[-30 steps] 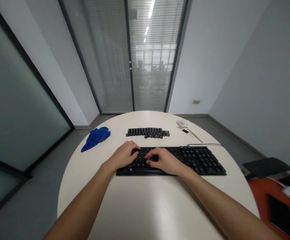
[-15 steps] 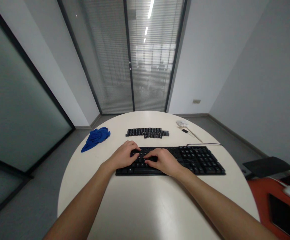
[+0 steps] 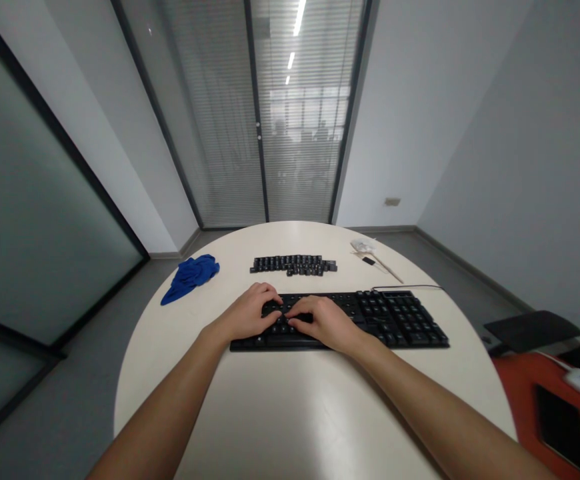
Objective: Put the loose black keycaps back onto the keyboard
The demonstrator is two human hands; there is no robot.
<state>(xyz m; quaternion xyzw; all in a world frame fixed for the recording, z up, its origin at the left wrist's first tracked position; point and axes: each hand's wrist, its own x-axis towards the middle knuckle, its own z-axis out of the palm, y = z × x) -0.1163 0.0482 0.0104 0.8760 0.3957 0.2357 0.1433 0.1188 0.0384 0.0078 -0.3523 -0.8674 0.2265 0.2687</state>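
A black keyboard [image 3: 405, 323] lies across the table, its left part bare of many keycaps. Over that left part, my left hand [image 3: 247, 310] rests with thumb and index finger apart, their tips at the keys. Facing it, my right hand [image 3: 327, 323] has its thumb and index fingertips drawn close together near the same spot. Whatever lies between the right fingertips is too small to make out. Behind the keyboard, several loose black keycaps [image 3: 295, 264] are set out in rows.
A crumpled blue cloth [image 3: 190, 277] lies on the round white table [image 3: 270, 413] at left. At the back right are a thin wooden stick [image 3: 389, 268], a clear plastic wrapper [image 3: 364, 246] and a small black piece [image 3: 369, 261]. A phone [image 3: 563, 427] rests on the red seat at right.
My left thumb and index fingertip have shifted slightly toward the right hand. The right hand stays nearly in place; the keyboard and keycap rows look unchanged.
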